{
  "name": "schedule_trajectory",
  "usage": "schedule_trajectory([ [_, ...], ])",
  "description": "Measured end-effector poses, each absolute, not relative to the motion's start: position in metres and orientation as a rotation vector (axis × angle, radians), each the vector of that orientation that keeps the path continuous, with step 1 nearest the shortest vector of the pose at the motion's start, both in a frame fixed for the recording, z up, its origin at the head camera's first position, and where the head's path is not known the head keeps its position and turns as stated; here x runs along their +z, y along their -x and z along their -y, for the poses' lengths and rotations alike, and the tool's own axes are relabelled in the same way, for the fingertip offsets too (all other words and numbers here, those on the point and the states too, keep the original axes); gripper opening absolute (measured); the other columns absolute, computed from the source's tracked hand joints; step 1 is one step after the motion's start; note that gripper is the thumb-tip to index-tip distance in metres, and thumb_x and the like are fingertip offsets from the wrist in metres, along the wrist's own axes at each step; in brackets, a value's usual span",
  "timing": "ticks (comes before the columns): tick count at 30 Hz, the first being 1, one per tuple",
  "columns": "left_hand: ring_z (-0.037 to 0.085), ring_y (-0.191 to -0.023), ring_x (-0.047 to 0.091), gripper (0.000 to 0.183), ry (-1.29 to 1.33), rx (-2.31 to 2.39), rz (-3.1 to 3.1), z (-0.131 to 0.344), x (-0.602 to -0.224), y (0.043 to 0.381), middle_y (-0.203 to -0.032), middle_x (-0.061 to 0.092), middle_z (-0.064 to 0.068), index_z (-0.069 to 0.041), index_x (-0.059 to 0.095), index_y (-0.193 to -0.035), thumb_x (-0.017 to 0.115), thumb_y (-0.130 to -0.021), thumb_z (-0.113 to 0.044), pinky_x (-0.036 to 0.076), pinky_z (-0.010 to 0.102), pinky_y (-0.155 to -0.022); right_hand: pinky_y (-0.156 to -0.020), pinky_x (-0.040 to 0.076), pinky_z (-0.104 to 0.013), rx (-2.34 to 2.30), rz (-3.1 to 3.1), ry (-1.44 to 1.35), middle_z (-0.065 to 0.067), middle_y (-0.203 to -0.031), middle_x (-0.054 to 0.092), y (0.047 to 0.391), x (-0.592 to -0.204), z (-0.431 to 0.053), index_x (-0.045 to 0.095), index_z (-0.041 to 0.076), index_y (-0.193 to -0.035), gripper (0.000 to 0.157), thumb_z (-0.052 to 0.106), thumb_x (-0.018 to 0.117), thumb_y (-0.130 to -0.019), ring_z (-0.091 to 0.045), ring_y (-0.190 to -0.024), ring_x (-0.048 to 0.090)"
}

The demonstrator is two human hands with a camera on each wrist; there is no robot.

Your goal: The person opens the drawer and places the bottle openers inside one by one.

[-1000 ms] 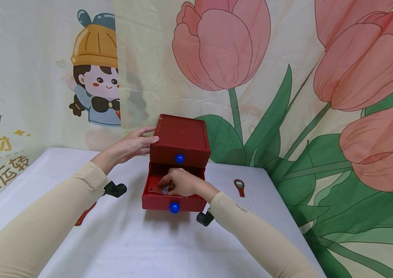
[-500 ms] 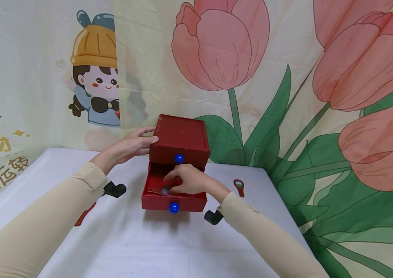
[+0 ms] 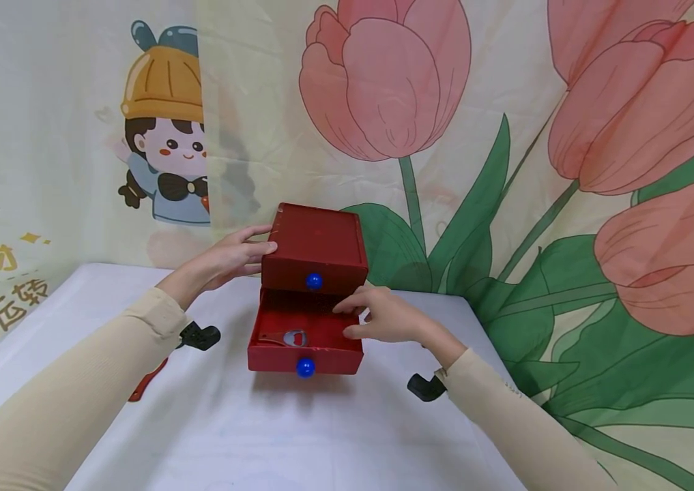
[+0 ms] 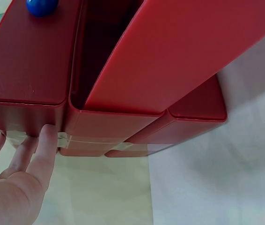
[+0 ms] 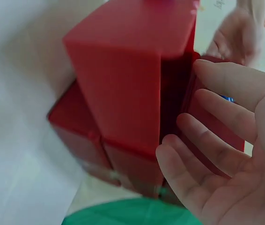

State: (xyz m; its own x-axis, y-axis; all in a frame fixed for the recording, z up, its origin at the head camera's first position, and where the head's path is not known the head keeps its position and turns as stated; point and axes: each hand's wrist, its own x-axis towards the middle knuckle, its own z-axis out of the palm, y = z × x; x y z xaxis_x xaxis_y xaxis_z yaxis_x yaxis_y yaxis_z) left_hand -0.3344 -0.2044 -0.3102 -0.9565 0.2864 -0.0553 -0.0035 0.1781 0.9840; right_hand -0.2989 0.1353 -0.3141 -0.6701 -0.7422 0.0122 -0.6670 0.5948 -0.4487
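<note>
A small red drawer chest [image 3: 320, 235] with blue knobs stands on the white table. Its middle drawer [image 3: 273, 358] is pulled out, and a bottle opener [image 3: 295, 338] with a red handle and a metal head lies in it near the front. My left hand [image 3: 233, 258] rests its straightened fingers against the chest's upper left side; the left wrist view shows the fingertips [image 4: 48, 133] at the taped side wall. At the drawer's right side, my right hand [image 3: 386, 315] hovers with loosely bent fingers and nothing between them. Its fingers [image 5: 212, 140] overlap the drawer opening in the right wrist view.
A red-handled item [image 3: 149, 382] lies on the table to the left, partly hidden by my left sleeve. A black wrist camera [image 3: 426, 387] juts from my right wrist. Behind the table hangs a curtain [image 3: 261, 102] printed with tulips and a cartoon figure.
My right hand has let go of the bottle opener, which stays in the drawer, and has moved up and right. It now covers the small tool lying right. My left hand has stayed put.
</note>
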Motion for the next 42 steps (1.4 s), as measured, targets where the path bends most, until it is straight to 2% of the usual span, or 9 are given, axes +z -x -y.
schedule_trajectory([
  [5, 0.044, -0.150, 0.045, 0.082, -0.294, 1.868, -2.212, 0.207, -0.312, 0.335, -0.169, 0.035, 0.019, -0.019, 0.012, -0.173, 0.061, -0.109, -0.030, 0.042, 0.054, -0.120, -0.087, 0.062, -0.033, -0.694, -2.704, 1.143, -0.011, -0.129, 0.069, 0.300, -0.312, -0.164, 0.071, 0.008, -0.137, 0.048, 0.020, 0.083, -0.092, -0.030, -0.116, 0.065],
  [9, 0.042, -0.149, 0.046, 0.084, -0.295, 1.864, -2.220, 0.208, -0.313, 0.335, -0.169, 0.035, 0.017, -0.020, 0.012, -0.173, 0.063, -0.108, -0.032, 0.044, 0.052, -0.118, -0.069, 0.065, -0.035, -0.725, -2.748, 1.032, -0.006, -0.126, 0.068, 0.300, -0.313, -0.183, 0.071, 0.014, -0.137, 0.047, 0.021, 0.084, -0.092, -0.028, -0.116, 0.064],
  [12, 0.042, -0.149, 0.046, 0.084, -0.296, 1.866, -2.223, 0.208, -0.313, 0.335, -0.169, 0.035, 0.017, -0.020, 0.012, -0.173, 0.064, -0.107, -0.032, 0.043, 0.052, -0.119, -0.065, 0.065, -0.036, -0.736, -2.759, 0.969, -0.006, -0.127, 0.066, 0.302, -0.317, -0.196, 0.070, 0.015, -0.137, 0.047, 0.021, 0.083, -0.093, -0.030, -0.118, 0.063],
  [16, 0.042, -0.149, 0.046, 0.084, -0.292, 1.866, -2.225, 0.208, -0.314, 0.335, -0.169, 0.035, 0.017, -0.021, 0.012, -0.173, 0.064, -0.107, -0.032, 0.043, 0.052, -0.119, -0.082, 0.064, -0.034, -0.719, -2.800, 0.964, -0.010, -0.132, 0.067, 0.309, -0.326, -0.212, 0.069, 0.011, -0.138, 0.049, 0.021, 0.083, -0.093, -0.032, -0.117, 0.064],
  [19, 0.043, -0.149, 0.046, 0.084, -0.290, 1.864, -2.227, 0.208, -0.314, 0.335, -0.170, 0.035, 0.017, -0.021, 0.012, -0.173, 0.063, -0.107, -0.032, 0.043, 0.052, -0.119, -0.085, 0.063, -0.037, -0.710, -2.830, 0.957, -0.012, -0.134, 0.068, 0.316, -0.334, -0.222, 0.068, 0.008, -0.139, 0.050, 0.020, 0.083, -0.093, -0.031, -0.113, 0.066],
  [24, 0.042, -0.149, 0.046, 0.084, -0.282, 1.855, -2.241, 0.208, -0.313, 0.334, -0.170, 0.035, 0.016, -0.022, 0.013, -0.173, 0.064, -0.107, -0.033, 0.045, 0.051, -0.117, -0.088, 0.063, -0.041, -0.718, -2.872, 0.899, -0.015, -0.132, 0.070, 0.325, -0.347, -0.238, 0.067, 0.005, -0.141, 0.050, 0.016, 0.082, -0.094, -0.031, -0.111, 0.068],
  [34, 0.042, -0.148, 0.048, 0.082, -0.271, 1.858, -2.241, 0.207, -0.314, 0.336, -0.169, 0.037, 0.015, -0.023, 0.016, -0.172, 0.064, -0.107, -0.033, 0.045, 0.052, -0.118, -0.097, 0.059, -0.055, -0.781, -2.957, 0.735, -0.024, -0.131, 0.067, 0.348, -0.385, -0.273, 0.061, -0.004, -0.142, 0.053, 0.015, 0.079, -0.096, -0.045, -0.115, 0.066],
  [42, 0.042, -0.148, 0.047, 0.084, -0.280, 1.855, -2.247, 0.206, -0.314, 0.336, -0.169, 0.036, 0.015, -0.022, 0.014, -0.172, 0.064, -0.107, -0.034, 0.044, 0.053, -0.118, -0.099, 0.057, -0.056, -0.807, -2.964, 0.565, -0.030, -0.134, 0.064, 0.364, -0.420, -0.294, 0.058, -0.004, -0.146, 0.058, 0.019, 0.079, -0.097, -0.048, -0.117, 0.064],
])
